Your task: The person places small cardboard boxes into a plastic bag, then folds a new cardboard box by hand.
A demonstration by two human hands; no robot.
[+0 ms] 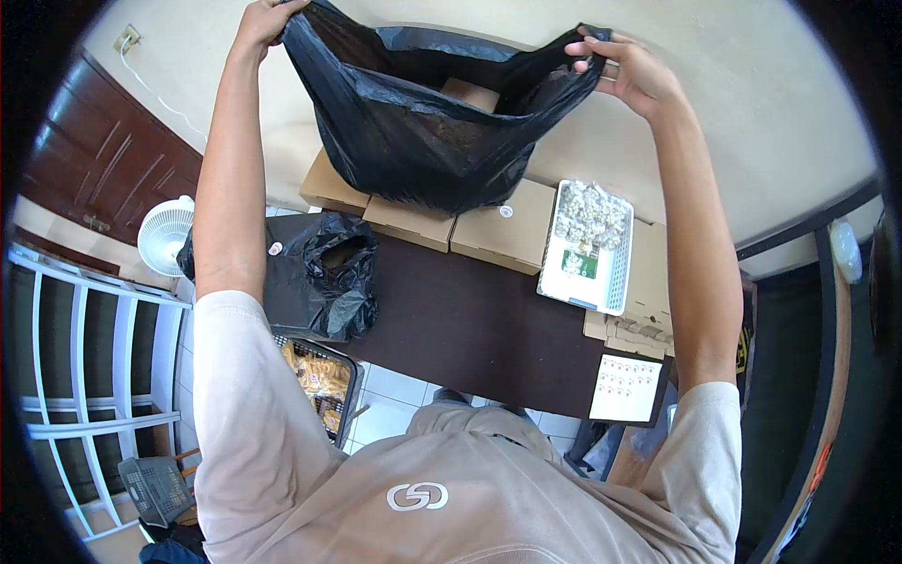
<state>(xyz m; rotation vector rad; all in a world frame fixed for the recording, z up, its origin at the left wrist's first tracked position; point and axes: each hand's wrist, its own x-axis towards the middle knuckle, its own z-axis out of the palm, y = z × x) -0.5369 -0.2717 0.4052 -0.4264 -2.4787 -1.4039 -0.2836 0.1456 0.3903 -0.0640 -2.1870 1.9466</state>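
A large black plastic bag (423, 141) hangs stretched between my raised hands, its mouth wide and facing up. My left hand (267, 21) grips the bag's left top corner. At the right top corner, my right hand (631, 70) pinches the plastic between thumb and fingers, some other fingers spread. Inside the bag a piece of brown cardboard (470, 94) shows; the rest of the contents is hidden. The bag's bottom hangs in front of several cardboard boxes (507, 226) along the back of the dark table (451, 301).
Another black plastic bag (343, 277) sits on the table's left. A white basket (611, 287) with white packets stands right, near a dotted sheet (624, 387). Below left is a black crate (349, 395) of packaged food. A white fan (165, 235) stands by the door (113, 155).
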